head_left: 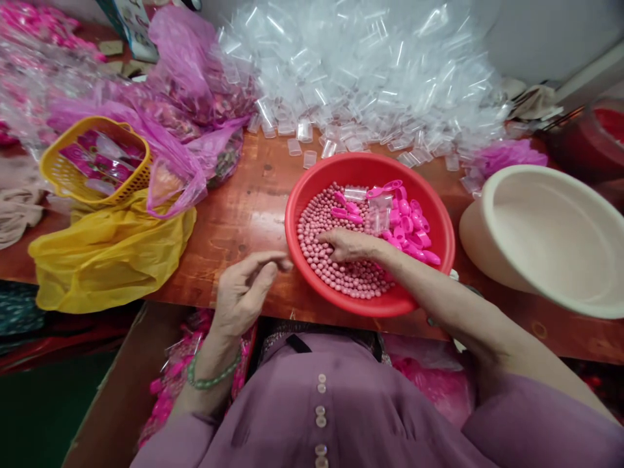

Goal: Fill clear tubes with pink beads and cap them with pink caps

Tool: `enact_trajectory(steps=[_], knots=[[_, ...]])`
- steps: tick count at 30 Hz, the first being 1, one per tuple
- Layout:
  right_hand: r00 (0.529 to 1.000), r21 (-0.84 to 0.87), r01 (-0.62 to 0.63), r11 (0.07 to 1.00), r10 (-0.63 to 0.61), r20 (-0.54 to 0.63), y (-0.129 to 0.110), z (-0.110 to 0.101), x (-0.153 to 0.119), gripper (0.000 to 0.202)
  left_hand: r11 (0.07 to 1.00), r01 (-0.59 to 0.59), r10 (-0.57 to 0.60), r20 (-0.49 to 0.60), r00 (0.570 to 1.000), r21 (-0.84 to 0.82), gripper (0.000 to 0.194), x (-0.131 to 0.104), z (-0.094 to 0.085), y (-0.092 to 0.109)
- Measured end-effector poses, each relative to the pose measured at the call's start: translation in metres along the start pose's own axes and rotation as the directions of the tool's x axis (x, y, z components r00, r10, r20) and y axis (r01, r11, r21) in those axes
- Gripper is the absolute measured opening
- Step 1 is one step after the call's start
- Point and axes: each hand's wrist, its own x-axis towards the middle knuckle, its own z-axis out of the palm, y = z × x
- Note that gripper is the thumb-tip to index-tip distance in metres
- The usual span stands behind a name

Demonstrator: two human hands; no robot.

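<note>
A red basin (370,309) on the wooden table holds many small pink beads (361,279), with bright pink plastic pieces (407,224) heaped at its right side. Clear plastic pieces (379,213) lie among them near the middle. My right hand (348,245) reaches into the basin, fingertips down in the beads; its fingers are bent together, and what they hold, if anything, is hidden. Just left of the basin's rim, my left hand (246,289) hovers at the table's front edge. Its thumb and fingers are curved and apart, with nothing visible between them.
A large heap of clear plastic pieces (361,71) covers the table's back. At the right stands a cream basin (511,227). On the left are a yellow basket (63,185) with packets, a yellow bag (112,260) and pink bags (182,45).
</note>
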Motion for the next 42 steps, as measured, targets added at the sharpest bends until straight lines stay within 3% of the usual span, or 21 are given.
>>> enact_trajectory(steps=[3,7,10,16,23,30,35,39,42], knots=[[0.999,0.244,0.032,0.969,-0.028,-0.018,0.01,-0.002,0.002,0.018,0.992,-0.058,0.064,0.058,0.996,-0.11,0.026,0.025,0.02,0.005],[0.992,0.507,0.114,0.854,-0.069,-0.107,0.016,-0.013,-0.003,0.027,0.977,0.006,0.022,0.126,0.992,-0.215,0.028,0.051,0.037,0.003],[0.979,0.593,0.174,0.786,-0.075,-0.188,0.015,-0.026,-0.012,0.033,0.967,0.059,-0.021,0.155,0.988,-0.249,0.037,0.062,0.045,-0.003],[0.957,0.603,0.206,0.77,-0.03,-0.289,0.016,-0.043,-0.028,0.041,0.935,0.183,-0.092,0.293,0.952,-0.303,0.058,0.084,0.059,-0.011],[0.955,0.728,0.227,0.647,0.0,-0.298,0.017,-0.047,-0.03,0.035,0.913,0.242,-0.064,0.471,0.88,-0.329,0.05,0.102,0.076,-0.002],[0.959,0.782,0.198,0.591,0.049,-0.28,0.01,-0.05,-0.038,0.034,0.916,0.234,-0.069,0.448,0.891,-0.325,0.046,0.101,0.082,-0.007],[0.917,0.81,0.279,0.516,0.108,-0.385,0.013,-0.046,-0.041,0.048,0.963,0.128,-0.02,0.41,0.912,-0.239,0.037,0.099,0.085,-0.009],[0.906,0.781,0.319,0.537,0.07,-0.418,0.012,-0.045,-0.041,0.043,0.978,0.12,-0.035,0.436,0.899,-0.169,0.026,0.097,0.084,-0.006],[0.894,0.741,0.324,0.588,0.066,-0.443,0.012,-0.046,-0.042,0.04,0.978,0.129,-0.044,0.447,0.893,-0.162,0.029,0.098,0.083,-0.003]])
